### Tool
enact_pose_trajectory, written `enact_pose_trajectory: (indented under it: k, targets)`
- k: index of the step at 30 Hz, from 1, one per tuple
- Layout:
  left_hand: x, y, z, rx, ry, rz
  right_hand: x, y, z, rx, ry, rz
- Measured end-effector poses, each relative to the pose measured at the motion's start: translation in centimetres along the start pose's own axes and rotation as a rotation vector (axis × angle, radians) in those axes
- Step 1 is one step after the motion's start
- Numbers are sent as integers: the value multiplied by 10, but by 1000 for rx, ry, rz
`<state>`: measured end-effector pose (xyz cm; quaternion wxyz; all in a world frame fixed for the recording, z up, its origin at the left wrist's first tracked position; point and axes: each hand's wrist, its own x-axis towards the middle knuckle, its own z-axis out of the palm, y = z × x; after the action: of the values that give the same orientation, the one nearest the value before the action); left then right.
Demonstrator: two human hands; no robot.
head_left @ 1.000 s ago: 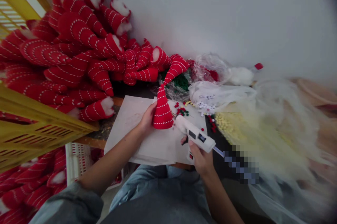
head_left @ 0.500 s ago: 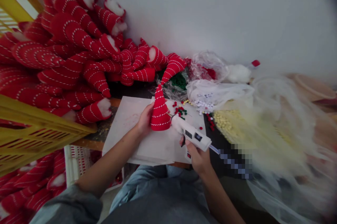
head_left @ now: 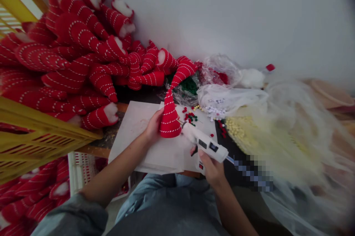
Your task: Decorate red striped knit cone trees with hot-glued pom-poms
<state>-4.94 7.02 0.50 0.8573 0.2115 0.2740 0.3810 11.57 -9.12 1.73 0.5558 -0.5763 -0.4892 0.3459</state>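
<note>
My left hand (head_left: 154, 125) is closed on the left side of a stuffed red hat (head_left: 170, 117) with white dashed stripes. Its wide end points toward me, and its narrow tip runs up toward another striped red piece behind. In my right hand (head_left: 212, 167) is a white glue gun (head_left: 206, 141), gripped by its handle. The nozzle lies at or very near the hat's right edge; whether it touches I cannot tell. A glue stick (head_left: 230, 159) sticks out of the gun's rear. White paper (head_left: 138, 132) lies beneath both hands.
Striped red stuffed hats (head_left: 80, 40) are heaped at the left beside a yellow crate (head_left: 50, 143). Small pompoms (head_left: 191, 116) lie on the paper's right part. Plastic bags (head_left: 230, 97) and a bag of pale yellow beads (head_left: 241, 128) cover the right. A white basket (head_left: 79, 173) stands below.
The glue gun has shifted slightly right and down, its rear end swinging further right. The hat and my left hand have moved a little to the right in view.
</note>
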Motion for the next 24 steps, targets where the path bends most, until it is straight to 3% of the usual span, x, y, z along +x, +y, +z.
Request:
enact_pose_trajectory:
  k: [6,14,24]
  targets:
    - [-1,-4,4,21,63,-3,5,-3,1,10,-8,-3]
    - [0,-7,1,35,35,-18,8,12,4,-79,53,-2]
    - [-2,-7,1,48,-24,-2,10,11,4,-131,65,14]
